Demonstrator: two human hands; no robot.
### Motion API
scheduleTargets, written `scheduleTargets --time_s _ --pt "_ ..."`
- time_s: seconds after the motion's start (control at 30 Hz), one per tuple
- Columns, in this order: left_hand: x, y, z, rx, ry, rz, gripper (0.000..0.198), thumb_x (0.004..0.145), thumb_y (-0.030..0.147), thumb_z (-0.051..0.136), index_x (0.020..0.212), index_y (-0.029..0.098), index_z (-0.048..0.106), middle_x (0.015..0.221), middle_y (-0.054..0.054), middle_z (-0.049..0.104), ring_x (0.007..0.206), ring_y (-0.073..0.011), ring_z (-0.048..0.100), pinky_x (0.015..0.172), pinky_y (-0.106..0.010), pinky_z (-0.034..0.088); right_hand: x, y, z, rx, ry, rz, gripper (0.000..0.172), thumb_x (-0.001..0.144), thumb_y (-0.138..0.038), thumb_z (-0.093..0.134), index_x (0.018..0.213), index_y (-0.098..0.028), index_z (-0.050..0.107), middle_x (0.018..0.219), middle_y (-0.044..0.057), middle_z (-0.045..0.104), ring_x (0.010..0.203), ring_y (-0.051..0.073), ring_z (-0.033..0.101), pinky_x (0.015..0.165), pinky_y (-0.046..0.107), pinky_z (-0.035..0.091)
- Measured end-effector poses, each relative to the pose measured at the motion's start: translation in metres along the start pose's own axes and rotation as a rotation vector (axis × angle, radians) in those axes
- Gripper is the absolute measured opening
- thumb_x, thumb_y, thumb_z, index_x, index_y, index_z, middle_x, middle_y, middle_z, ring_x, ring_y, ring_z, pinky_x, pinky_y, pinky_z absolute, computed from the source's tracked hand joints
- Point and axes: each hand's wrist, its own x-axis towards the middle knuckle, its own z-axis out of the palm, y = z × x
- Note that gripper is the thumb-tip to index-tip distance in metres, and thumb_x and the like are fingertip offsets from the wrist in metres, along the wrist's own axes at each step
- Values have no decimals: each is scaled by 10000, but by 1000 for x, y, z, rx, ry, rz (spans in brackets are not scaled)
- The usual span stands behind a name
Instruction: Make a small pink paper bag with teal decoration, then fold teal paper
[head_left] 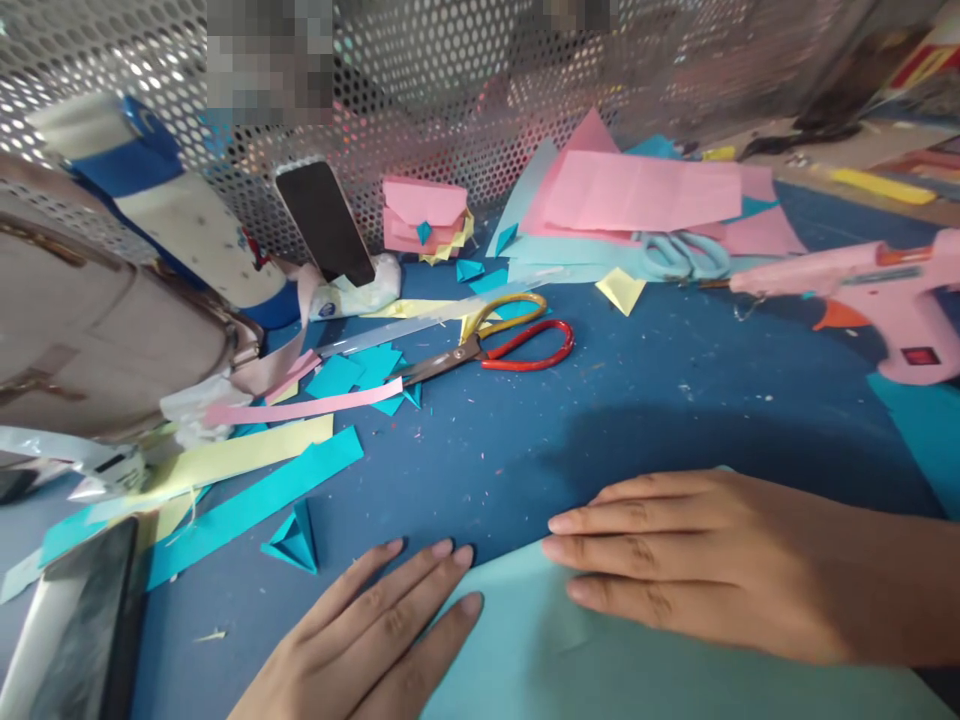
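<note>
A large sheet of pale teal paper (510, 640) lies on the blue tabletop at the front, running out of the bottom of the view. My left hand (375, 630) rests at its left edge, fingers stretched out and the thumb side over the paper. Flat across the upper right part of the sheet lies my right hand (697, 565), its fingers extended to the left. Neither hand grips anything. Left of my left hand sits a small folded blue paper piece (296, 540). Scissors (480, 350) with one yellow and one red handle loop lie beyond the hands.
A pink glue gun (885, 290) is at the right. Behind are light blue scissors (682, 255), pink paper sheets (637, 190), a pink paper pouch (424, 215) and a leaning phone (326, 220). Paper strips (255, 505), a bottle (180, 210) and a bag (97, 320) crowd the left.
</note>
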Motion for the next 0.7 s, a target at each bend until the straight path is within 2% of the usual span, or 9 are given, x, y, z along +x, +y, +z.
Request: scheduleTargets --time_s 0.1,0.23,0.43,0.7 --pt "-2 0 2 -2 -11 24 474 1019 141 185 1389 199 477 1447 -30 494 1369 -172 409 1162 -372 318 2 0 -2 -18 -28 5 420 988 -182 339 1368 -230 512 1389 -17 542 1319 138 462 1052 277 486" --pt "-3 2 1 5 -13 41 473 1017 134 184 1400 185 456 1459 -37 479 1373 -170 402 1178 -391 279 3 -1 -2 -72 -71 -27 442 989 -179 324 1412 -163 450 1469 1 441 1361 145 404 1075 286 463" --pt "-2 2 -1 34 -12 64 437 1013 141 257 1370 216 498 1411 -51 534 1338 -193 453 1139 -417 346 0 -1 1 -27 -70 -2 440 976 -195 392 1410 -224 459 1445 -5 479 1350 157 422 1092 299 443" --pt "0 3 -4 124 -15 130 439 996 142 349 1381 307 480 1417 -87 524 1320 -221 474 1056 -437 444 2 -2 -1 -34 -77 -7 449 974 -190 380 1418 -188 446 1447 5 474 1350 156 422 1079 303 460"
